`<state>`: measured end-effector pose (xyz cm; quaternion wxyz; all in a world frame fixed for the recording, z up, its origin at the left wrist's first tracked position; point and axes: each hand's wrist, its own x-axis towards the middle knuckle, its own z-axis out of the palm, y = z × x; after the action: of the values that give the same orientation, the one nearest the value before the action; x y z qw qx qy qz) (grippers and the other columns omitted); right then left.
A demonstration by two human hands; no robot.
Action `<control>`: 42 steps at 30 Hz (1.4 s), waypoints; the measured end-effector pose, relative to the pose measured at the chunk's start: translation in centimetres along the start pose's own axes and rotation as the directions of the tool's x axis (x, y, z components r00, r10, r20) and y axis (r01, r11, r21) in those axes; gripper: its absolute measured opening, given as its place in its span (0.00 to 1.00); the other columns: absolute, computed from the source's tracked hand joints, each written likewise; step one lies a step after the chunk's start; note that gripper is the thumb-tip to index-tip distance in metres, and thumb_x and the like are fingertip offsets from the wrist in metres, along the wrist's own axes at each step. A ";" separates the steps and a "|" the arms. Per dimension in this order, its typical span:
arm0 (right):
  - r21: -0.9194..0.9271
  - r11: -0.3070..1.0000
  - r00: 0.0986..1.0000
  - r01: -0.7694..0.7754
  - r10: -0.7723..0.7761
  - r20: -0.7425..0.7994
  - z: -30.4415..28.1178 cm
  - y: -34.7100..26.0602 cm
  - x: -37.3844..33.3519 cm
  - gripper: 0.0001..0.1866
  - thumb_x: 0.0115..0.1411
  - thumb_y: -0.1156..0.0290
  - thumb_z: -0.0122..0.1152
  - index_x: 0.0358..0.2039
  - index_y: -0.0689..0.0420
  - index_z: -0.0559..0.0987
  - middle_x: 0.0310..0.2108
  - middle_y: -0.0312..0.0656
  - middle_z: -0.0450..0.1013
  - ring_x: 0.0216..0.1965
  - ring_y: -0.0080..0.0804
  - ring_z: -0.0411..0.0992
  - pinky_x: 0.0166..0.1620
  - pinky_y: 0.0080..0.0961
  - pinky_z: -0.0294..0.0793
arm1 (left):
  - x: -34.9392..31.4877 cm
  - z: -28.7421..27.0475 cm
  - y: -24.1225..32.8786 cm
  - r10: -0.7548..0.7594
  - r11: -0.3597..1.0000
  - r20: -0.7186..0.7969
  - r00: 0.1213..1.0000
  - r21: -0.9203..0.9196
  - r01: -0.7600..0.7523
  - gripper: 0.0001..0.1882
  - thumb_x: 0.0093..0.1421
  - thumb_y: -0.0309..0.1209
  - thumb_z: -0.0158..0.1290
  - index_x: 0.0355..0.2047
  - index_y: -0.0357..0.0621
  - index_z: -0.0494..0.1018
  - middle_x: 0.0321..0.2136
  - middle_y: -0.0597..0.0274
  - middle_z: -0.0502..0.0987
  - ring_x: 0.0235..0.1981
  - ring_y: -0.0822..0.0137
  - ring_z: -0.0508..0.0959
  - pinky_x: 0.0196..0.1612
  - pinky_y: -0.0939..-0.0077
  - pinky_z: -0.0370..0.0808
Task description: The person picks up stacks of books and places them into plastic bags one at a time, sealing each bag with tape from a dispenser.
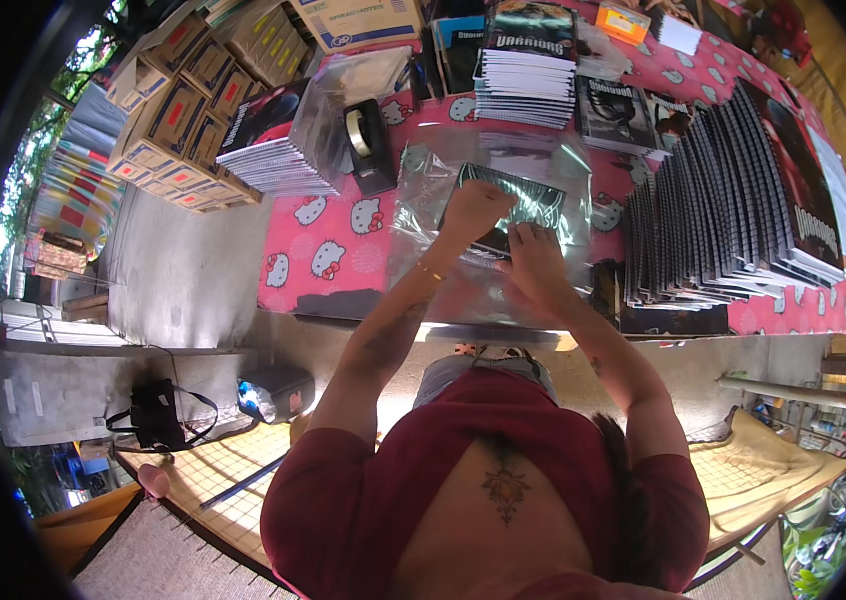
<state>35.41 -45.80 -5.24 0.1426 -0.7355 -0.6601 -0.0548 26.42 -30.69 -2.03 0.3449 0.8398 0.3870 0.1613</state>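
In front of me a dark spiral notebook (540, 198) lies on a clear plastic wrapper (421, 190), whose shiny film spreads around it. My left hand (481, 207) is closed above the notebook's left part, its fingers curled under; whatever they may pinch is hidden. Along the near edge of the cover rests my right hand (537, 248), fingers stretched out and lying flat on it. A black tape dispenser (373, 170) with a pale roll stands to the left, beyond my left forearm.
The pink patterned table (328, 230) holds a left notebook stack (283, 170), a back stack (526, 88) and a long leaning row of notebooks (713, 205) on the right. Cardboard boxes (188, 135) rise at far left. A black bag (158, 412) lies lower left.
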 end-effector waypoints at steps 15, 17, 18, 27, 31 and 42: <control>0.094 0.995 0.980 -0.031 0.049 -0.194 1.5 3.8 2.3 0.28 0.58 0.41 0.57 0.47 0.51 0.80 0.39 0.45 0.70 0.45 0.48 0.70 0.48 0.48 0.68 | -4.4 0.8 -1.1 -0.042 0.936 0.075 0.996 0.351 0.013 0.25 0.55 0.55 0.59 0.35 0.44 0.79 0.32 0.50 0.82 0.36 0.45 0.81 0.37 0.51 0.74; 0.144 0.989 0.970 -0.010 0.044 -0.240 2.9 6.4 5.8 0.29 0.60 0.39 0.54 0.44 0.52 0.83 0.37 0.46 0.70 0.43 0.48 0.71 0.46 0.47 0.69 | -7.7 3.2 -2.2 0.394 0.864 -0.035 0.919 0.355 -0.357 0.22 0.54 0.50 0.60 0.40 0.46 0.77 0.41 0.50 0.79 0.43 0.49 0.78 0.42 0.53 0.72; 0.249 0.963 0.988 -0.104 0.130 -0.088 3.4 8.0 7.4 0.28 0.61 0.40 0.53 0.42 0.53 0.83 0.37 0.46 0.72 0.43 0.47 0.72 0.45 0.45 0.70 | -8.4 4.1 -2.5 0.594 0.761 -0.073 0.801 0.373 -0.531 0.22 0.54 0.48 0.61 0.43 0.47 0.76 0.45 0.51 0.77 0.47 0.50 0.77 0.44 0.54 0.72; 0.747 0.314 0.806 -0.586 0.138 0.575 -6.2 15.4 9.2 0.35 0.62 0.36 0.47 0.54 0.53 0.77 0.41 0.44 0.78 0.44 0.32 0.76 0.46 0.29 0.74 | -6.0 -4.4 -5.4 0.215 0.741 -0.056 0.975 -0.641 -0.200 0.32 0.60 0.26 0.56 0.65 0.43 0.60 0.64 0.53 0.64 0.64 0.57 0.65 0.63 0.62 0.64; 0.847 0.271 0.877 -0.456 -0.020 0.479 -7.1 11.8 5.8 0.35 0.63 0.44 0.54 0.61 0.58 0.68 0.46 0.44 0.73 0.48 0.29 0.72 0.47 0.26 0.73 | -4.1 -4.3 -8.4 0.028 0.454 0.037 0.999 -0.891 0.020 0.40 0.56 0.16 0.54 0.68 0.44 0.54 0.62 0.53 0.67 0.63 0.60 0.67 0.62 0.68 0.65; 0.923 0.382 0.942 0.036 0.296 -0.159 -3.2 5.6 4.0 0.52 0.35 0.60 0.84 0.59 0.58 0.65 0.53 0.44 0.70 0.59 0.41 0.65 0.64 0.39 0.60 | -1.9 -5.1 -6.8 0.263 0.668 0.014 0.965 -0.724 -0.171 0.41 0.49 0.19 0.61 0.64 0.40 0.58 0.57 0.55 0.70 0.56 0.58 0.72 0.59 0.65 0.68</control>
<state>41.77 -43.36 -1.88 0.6252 -0.5671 -0.4897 0.2185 18.78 -26.71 -3.22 0.6452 0.6864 0.1695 0.2895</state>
